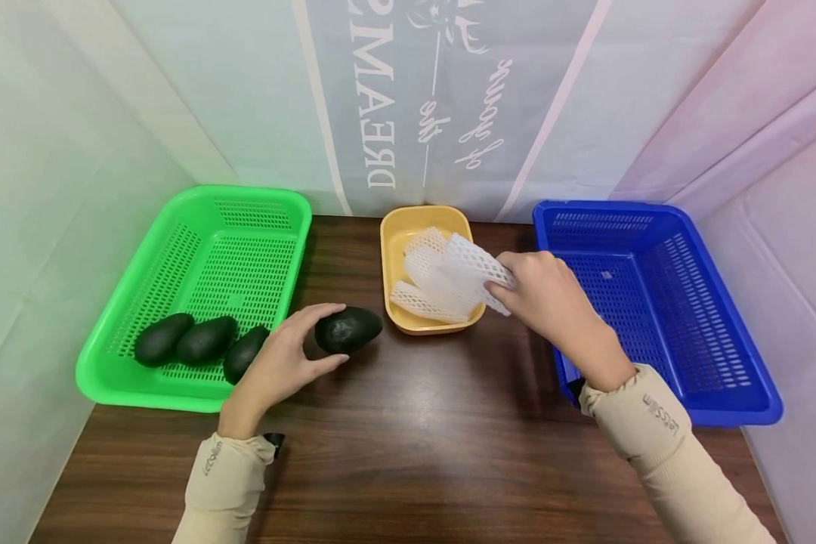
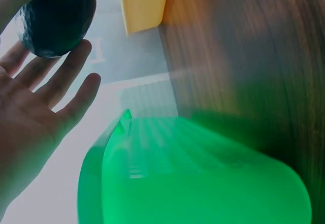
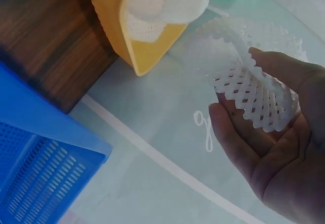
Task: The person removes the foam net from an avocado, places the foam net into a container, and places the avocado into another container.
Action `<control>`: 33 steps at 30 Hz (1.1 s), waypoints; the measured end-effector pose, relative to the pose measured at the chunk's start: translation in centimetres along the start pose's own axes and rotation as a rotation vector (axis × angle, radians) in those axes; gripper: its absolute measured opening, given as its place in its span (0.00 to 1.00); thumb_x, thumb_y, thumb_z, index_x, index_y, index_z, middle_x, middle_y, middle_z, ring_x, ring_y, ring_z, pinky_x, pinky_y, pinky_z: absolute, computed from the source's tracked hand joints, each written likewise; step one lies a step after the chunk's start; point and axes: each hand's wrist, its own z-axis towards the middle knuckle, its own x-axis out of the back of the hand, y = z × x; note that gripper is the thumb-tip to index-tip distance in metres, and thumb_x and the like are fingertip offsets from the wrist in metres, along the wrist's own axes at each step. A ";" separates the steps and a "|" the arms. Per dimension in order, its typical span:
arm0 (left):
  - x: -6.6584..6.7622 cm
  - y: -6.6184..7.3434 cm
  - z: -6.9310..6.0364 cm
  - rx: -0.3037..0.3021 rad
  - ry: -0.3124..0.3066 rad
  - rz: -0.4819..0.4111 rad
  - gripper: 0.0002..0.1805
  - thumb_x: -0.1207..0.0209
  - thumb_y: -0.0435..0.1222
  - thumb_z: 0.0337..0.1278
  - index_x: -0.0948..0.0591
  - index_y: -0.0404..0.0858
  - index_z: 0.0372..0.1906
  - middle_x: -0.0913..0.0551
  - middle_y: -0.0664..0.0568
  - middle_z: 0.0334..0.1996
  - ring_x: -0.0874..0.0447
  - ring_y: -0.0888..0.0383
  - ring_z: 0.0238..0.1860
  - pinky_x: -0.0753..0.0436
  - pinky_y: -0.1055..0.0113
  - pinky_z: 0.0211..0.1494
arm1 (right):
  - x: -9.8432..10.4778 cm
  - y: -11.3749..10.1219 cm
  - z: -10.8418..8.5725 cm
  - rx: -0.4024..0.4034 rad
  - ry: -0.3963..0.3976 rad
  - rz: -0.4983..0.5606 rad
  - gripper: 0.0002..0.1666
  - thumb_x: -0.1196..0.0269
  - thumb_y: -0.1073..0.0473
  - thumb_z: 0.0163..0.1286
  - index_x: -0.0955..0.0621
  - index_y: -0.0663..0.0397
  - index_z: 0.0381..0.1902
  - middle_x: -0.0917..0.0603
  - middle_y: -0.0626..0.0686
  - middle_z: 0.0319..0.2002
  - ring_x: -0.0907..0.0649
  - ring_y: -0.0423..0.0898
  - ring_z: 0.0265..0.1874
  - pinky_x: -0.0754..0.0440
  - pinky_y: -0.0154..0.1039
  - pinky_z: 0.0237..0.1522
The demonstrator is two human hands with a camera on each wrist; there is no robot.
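My left hand (image 1: 291, 355) holds a dark green avocado (image 1: 349, 330) between thumb and fingers, above the table just right of the green basket (image 1: 301, 249). In the left wrist view the avocado (image 2: 61, 18) sits against the fingertips. My right hand (image 1: 547, 291) pinches a white foam net sleeve (image 1: 476, 261) by one end, over the right side of the yellow bin (image 1: 408, 326). Its mesh and open mouth show in the right wrist view, where the foam net sleeve (image 3: 249, 82) hangs between thumb and fingers. Several more white foam nets (image 1: 421, 298) lie in the bin.
Three avocados (image 1: 206, 341) lie in the near part of the green basket, one partly behind my left hand. A blue basket (image 1: 727, 417) stands on the right, partly under my right forearm. Brown wooden table (image 1: 408, 453) lies below; a printed cloth (image 1: 462, 113) hangs behind.
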 end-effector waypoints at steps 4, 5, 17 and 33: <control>0.7 -0.4 -0.1 0.006 0.037 -0.002 0.38 0.24 0.34 0.44 0.25 0.41 0.65 0.21 0.47 0.61 0.22 0.48 0.62 0.23 0.48 0.64 | 0.0 0.1 1.2 -0.055 0.025 -0.006 0.10 0.31 0.59 0.61 0.20 0.59 0.27 0.16 0.58 0.23 0.21 0.55 0.20 0.24 0.54 0.23; 0.8 -0.5 -0.1 0.009 0.045 -0.005 0.38 0.23 0.34 0.43 0.25 0.41 0.65 0.21 0.46 0.61 0.22 0.47 0.62 0.23 0.47 0.64 | -0.1 0.1 1.5 -0.070 0.034 -0.005 0.10 0.31 0.59 0.61 0.19 0.59 0.27 0.16 0.58 0.23 0.20 0.56 0.20 0.24 0.55 0.23; 2.5 -1.4 -0.5 0.028 0.132 0.023 0.39 0.24 0.31 0.43 0.26 0.39 0.66 0.21 0.41 0.62 0.24 0.42 0.64 0.25 0.45 0.64 | -1.6 0.4 4.6 -0.226 0.049 0.001 0.10 0.35 0.56 0.62 0.16 0.58 0.34 0.14 0.61 0.28 0.17 0.62 0.26 0.23 0.58 0.22; 4.6 -2.6 -1.3 0.106 0.184 0.046 0.38 0.26 0.30 0.46 0.26 0.41 0.66 0.22 0.39 0.62 0.27 0.39 0.65 0.27 0.39 0.62 | -3.5 1.0 6.5 -0.311 -0.018 0.001 0.15 0.35 0.53 0.63 0.16 0.59 0.41 0.13 0.64 0.35 0.15 0.64 0.31 0.20 0.60 0.29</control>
